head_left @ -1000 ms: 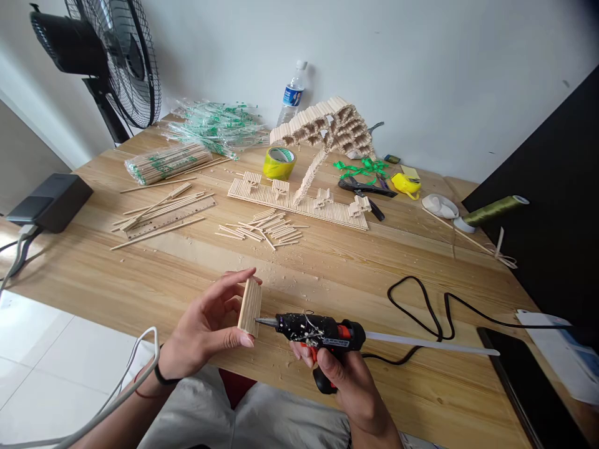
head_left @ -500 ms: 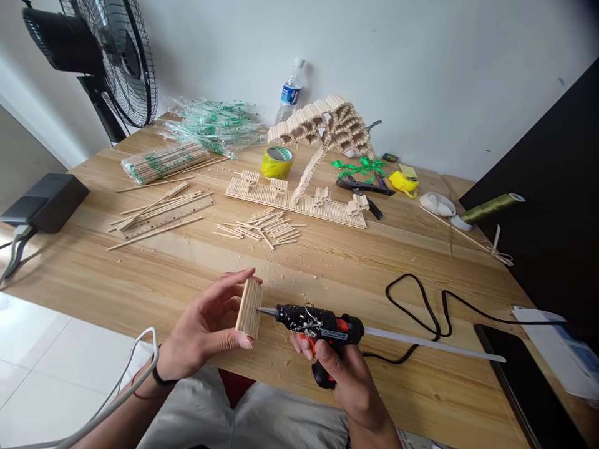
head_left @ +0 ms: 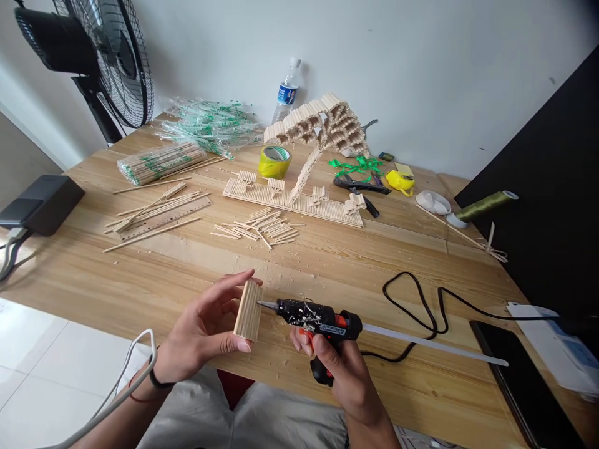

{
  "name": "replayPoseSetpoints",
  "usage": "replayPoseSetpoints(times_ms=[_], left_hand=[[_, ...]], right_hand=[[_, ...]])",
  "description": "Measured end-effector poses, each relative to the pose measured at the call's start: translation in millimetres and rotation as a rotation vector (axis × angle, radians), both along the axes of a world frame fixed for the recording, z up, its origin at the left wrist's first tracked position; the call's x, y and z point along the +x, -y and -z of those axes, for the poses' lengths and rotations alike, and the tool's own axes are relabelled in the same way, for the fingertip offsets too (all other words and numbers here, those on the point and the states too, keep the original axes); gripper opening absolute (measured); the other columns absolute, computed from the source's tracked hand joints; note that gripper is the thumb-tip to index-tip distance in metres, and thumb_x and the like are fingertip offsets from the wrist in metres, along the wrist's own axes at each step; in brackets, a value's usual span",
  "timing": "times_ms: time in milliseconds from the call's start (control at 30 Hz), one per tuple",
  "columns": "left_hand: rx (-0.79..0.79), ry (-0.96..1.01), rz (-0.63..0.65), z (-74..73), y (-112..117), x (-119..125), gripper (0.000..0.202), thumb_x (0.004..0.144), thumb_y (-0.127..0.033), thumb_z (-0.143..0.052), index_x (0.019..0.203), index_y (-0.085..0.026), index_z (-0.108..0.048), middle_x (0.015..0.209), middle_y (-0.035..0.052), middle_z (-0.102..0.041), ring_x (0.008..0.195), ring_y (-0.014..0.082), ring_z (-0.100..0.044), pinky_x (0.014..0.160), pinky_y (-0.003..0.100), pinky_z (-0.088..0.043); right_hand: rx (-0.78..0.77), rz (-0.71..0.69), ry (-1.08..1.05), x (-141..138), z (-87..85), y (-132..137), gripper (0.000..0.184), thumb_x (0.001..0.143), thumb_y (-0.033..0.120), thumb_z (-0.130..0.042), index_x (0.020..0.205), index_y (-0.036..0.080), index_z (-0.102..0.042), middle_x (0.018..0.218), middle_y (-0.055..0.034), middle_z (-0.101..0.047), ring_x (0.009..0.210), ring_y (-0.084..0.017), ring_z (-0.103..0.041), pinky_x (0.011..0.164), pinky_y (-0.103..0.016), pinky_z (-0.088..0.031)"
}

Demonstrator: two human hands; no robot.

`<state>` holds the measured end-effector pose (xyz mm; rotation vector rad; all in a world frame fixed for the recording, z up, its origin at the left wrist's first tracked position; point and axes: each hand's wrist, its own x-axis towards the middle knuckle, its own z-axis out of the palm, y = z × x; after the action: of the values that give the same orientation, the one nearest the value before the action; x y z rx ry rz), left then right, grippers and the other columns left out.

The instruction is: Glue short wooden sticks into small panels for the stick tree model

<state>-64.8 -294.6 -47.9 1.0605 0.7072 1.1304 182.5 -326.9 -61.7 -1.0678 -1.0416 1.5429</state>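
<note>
My left hand (head_left: 206, 327) pinches a small panel of glued wooden sticks (head_left: 248, 310) between thumb and fingers, holding it upright over the near edge of the table (head_left: 154, 274). My right hand (head_left: 339, 371) grips a black and orange hot glue gun (head_left: 318, 321). Its metal nozzle points left and touches the upper right face of the panel. A long clear glue stick (head_left: 435, 352) pokes out of the gun's back to the right.
The gun's black cord (head_left: 421, 305) loops across the right side. Cut sticks (head_left: 262, 227), a wooden ruler (head_left: 163, 215), a stick model (head_left: 309, 162), yellow tape (head_left: 274, 161) and a water bottle (head_left: 285, 96) lie beyond. A fan (head_left: 98, 56) stands far left, a tablet (head_left: 524, 380) at right.
The glue gun's nozzle has slid up the face of the stick panel, from its lower part to near its top. My left hand has kept the panel nearly still.
</note>
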Motion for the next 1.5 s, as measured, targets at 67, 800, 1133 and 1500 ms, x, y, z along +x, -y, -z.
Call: replayPoseSetpoints(times_ms=[67,800,1133,1500], left_hand=[[0.0,0.001,0.004,0.4,0.2,-0.4,0.076,0.076,-0.024,-0.096,0.145,-0.038,-0.068,0.148,0.0089,-0.067,0.119,0.0262,-0.071,0.1,0.031,-0.061],[0.014,-0.008,0.001,-3.6,-1.9,-0.8,0.068,0.081,-0.025,-0.092,0.143,-0.038,-0.068,0.15,0.007,-0.07,0.136,0.0281,-0.068,0.109,0.026,-0.055],[0.024,0.022,0.022,-2.1,-1.7,-0.3,0.065,0.081,-0.024,-0.092,0.141,-0.033,-0.068,0.146,0.0102,-0.072,0.133,0.0289,-0.069,0.107,0.029,-0.056],[0.007,-0.042,-0.033,0.6,-2.7,-1.2,0.062,0.081,-0.032,-0.093,0.138,-0.033,-0.071,0.144,0.0083,-0.072,0.13,0.0259,-0.07,0.103,0.024,-0.057]], right_hand=[[0.003,0.006,-0.014,-0.6,-0.4,-0.5,0.041,0.095,0.06,-0.073,0.084,0.022,-0.064,0.077,-0.0013,-0.055,0.077,-0.021,-0.05,0.079,-0.041,-0.044],[0.225,0.012,0.042,5.2,10.4,-9.7,0.033,0.105,0.053,-0.06,0.1,0.023,-0.073,0.092,-0.0058,-0.065,0.085,-0.023,-0.059,0.081,-0.037,-0.047],[0.029,0.012,0.139,-5.9,-11.5,-4.7,0.053,0.091,0.072,-0.071,0.096,0.019,-0.074,0.074,-0.0009,-0.056,0.069,-0.017,-0.048,0.066,-0.032,-0.041],[0.056,-0.059,0.213,-7.7,-21.6,-6.0,0.049,0.091,0.069,-0.072,0.09,0.02,-0.072,0.083,-0.0035,-0.061,0.076,-0.019,-0.053,0.072,-0.032,-0.045]])
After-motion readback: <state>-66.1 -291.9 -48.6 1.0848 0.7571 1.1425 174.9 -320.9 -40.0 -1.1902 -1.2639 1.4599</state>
